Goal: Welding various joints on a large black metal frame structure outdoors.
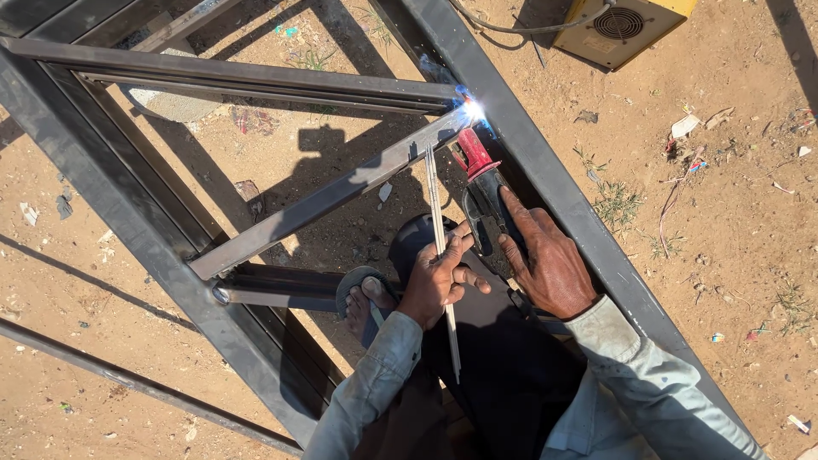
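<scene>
Mid-weld: right hand [550,264] grips the red-tipped electrode holder [481,183], arc [471,109] lit at the far joint where the diagonal bar [324,200] meets the frame rail [545,170]. Left hand [439,274] clenches spare welding rods [440,247] (upright, near the holder). Next, I'd judge: steady feed along the seam. Sandalled foot [366,300] sits near; welder box [618,25] far right.

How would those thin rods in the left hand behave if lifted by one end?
The rods are long and thin, so probably light and a bit whippy. Held loosely together in the left hand, they'd likely slide apart, and roll if dropped.
</scene>
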